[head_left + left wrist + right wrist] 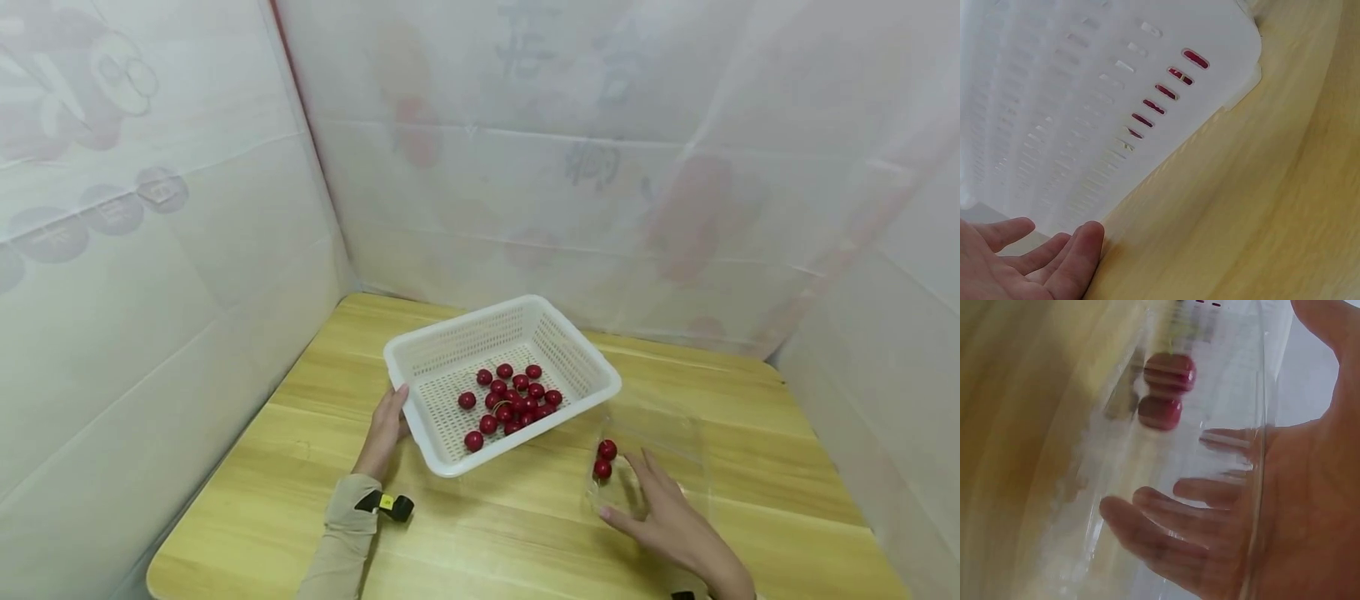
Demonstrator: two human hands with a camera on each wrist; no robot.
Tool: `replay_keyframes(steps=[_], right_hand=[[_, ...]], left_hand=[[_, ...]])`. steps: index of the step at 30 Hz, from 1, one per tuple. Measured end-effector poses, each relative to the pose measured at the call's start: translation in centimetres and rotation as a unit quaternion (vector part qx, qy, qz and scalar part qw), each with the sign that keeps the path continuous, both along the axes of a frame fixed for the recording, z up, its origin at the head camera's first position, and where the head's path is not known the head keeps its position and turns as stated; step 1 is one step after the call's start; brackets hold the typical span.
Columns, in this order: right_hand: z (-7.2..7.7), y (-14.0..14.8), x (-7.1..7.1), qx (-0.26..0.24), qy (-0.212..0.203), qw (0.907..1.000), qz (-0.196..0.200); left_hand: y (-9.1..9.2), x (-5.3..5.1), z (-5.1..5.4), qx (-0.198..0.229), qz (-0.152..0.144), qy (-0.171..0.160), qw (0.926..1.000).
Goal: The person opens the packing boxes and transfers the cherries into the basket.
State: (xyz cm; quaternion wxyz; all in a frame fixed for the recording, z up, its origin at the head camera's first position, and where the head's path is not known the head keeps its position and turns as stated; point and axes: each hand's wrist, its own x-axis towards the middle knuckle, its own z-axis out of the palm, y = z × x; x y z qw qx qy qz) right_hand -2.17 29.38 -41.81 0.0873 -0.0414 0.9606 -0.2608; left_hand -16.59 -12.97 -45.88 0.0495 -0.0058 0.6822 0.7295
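A white plastic basket (517,446) holds many red cherries (513,396), some with stems. My left hand (384,433) holds its left side, with the thumb at the rim and the other fingers outside below it. In the left wrist view, fingers (1075,262) lie by the slotted wall, and red shows through several slots. To the right, two cherries (604,460) lie at the left end of a clear plastic box (686,433). My right hand (667,517) is over that box with spread, slightly bent fingers. Through the clear wall, the fingers (1147,531) appear apart from the cherries.
A yellow wood-grain table (480,542) lies under everything. White printed sheets (570,192) hang behind it and on both sides. My left wrist carries a black band (386,503) with a yellow tag.
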Motion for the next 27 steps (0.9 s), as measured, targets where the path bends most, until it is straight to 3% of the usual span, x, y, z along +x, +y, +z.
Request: replay_keyframes(steps=[8,12,19,27], right_hand=[[-0.8,-0.9,-1.6,-0.037,0.011,0.9985,0.039],[-1.3,-1.2,-1.9,-0.032,0.021,0.998,0.05],[-1.5,-1.3,-2.0,-0.038,0.026,0.998,0.044],[-1.6,-1.0,-2.3,-0.09,0.011,0.9944,0.054]], left_hand=[[-0.1,-0.1,-0.2,-0.003,-0.003,0.005,1.0],[-0.2,0.0,-0.3,-0.005,0.0,0.009,1.0],[-0.2,-0.1,-0.3,-0.004,-0.003,0.009,0.9999],[-0.1,-0.1,-0.3,-0.006,-0.003,0.016,0.9999]])
